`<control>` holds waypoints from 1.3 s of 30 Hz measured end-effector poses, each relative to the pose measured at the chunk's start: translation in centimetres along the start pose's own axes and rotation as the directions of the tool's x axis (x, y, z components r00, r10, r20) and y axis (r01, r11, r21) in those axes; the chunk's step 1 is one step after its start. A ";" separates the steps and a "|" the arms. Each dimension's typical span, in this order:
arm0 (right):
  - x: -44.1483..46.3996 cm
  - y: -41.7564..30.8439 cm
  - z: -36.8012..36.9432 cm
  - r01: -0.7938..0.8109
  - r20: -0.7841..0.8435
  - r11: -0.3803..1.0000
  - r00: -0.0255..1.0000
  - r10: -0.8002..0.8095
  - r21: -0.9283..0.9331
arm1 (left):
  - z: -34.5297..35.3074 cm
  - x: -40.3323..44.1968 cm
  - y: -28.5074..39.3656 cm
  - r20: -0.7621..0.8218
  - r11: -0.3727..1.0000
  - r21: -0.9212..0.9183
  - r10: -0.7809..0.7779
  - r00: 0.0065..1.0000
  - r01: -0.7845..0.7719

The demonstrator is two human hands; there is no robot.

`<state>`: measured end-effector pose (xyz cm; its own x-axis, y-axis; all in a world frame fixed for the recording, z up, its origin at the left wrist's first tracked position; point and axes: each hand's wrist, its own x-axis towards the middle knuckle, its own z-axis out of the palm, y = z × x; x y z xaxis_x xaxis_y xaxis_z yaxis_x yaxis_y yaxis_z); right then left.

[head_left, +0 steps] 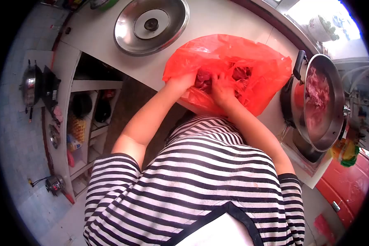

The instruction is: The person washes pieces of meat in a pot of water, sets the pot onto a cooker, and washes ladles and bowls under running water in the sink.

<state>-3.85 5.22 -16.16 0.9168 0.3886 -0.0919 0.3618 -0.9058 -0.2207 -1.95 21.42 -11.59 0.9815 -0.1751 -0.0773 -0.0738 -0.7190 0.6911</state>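
Note:
A large red plastic bag point(270, 65) lies open at the front edge of the pale counter, with dark red meat point(241, 74) inside. My left hand point(183, 81) is at the bag's left side, its fingers hidden by the red plastic and next to a piece of meat. My right hand point(223, 88) reaches into the bag's opening from the front, fingers bent down onto the meat; whether it grips a piece is too unclear to tell.
On the counter point(217, 20), a round metal lid point(174, 28) lies behind the bag. To the right a deep pan point(335, 98) holds pale red meat point(317, 92). Shelves point(96, 85) with pots and eggs point(77, 129) stand at the left. A red cabinet point(348, 184) is at the lower right.

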 end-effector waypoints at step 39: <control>-5.7 11.7 -23.6 0.024 -0.022 -0.085 1.000 0.020 0.996 | -4.8 6.9 21.6 0.241 0.403 -0.914 0.624 0.744 -0.042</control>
<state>-0.87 -11.62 4.65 0.9273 0.3668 -0.0744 -0.1771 0.2549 -0.9506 4.05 7.88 6.23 0.6413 -0.7406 0.2005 0.0903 0.3324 0.9388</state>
